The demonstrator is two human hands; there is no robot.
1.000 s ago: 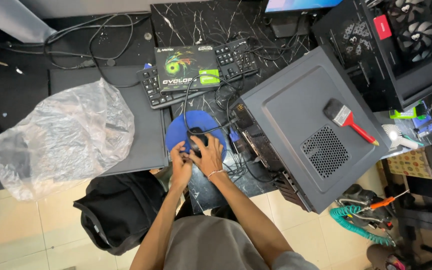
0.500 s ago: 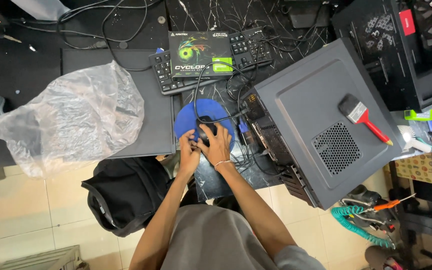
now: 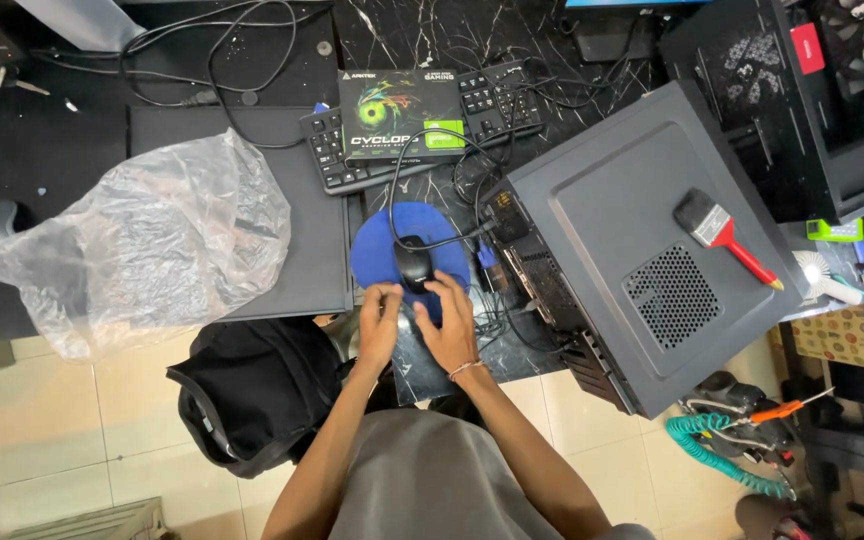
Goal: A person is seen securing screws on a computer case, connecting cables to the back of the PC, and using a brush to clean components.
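A black wired mouse (image 3: 413,263) lies on a round blue mouse pad (image 3: 377,248) at the near edge of a dark marble desk (image 3: 422,30). My two hands meet just below the mouse. My left hand (image 3: 380,322) has its fingertips bunched at the pad's near edge; what they pinch is hidden. My right hand (image 3: 449,322) rests on the pad with fingers apart, the tips beside the mouse's rear end. The mouse cable loops up and across to the back of a dark grey computer case (image 3: 642,250) lying on its side to the right.
A red-handled brush (image 3: 722,235) lies on the case. A black keyboard (image 3: 330,160) with a graphics card box (image 3: 402,115) on it sits beyond the pad. A crumpled clear plastic bag (image 3: 142,240) covers a dark flat panel (image 3: 302,250) at left. A black bag (image 3: 252,390) is below, a teal coiled cable (image 3: 717,455) at lower right.
Both hands were cupped around the mouse; now they have slid back toward me, leaving it uncovered. The view has shifted slightly.
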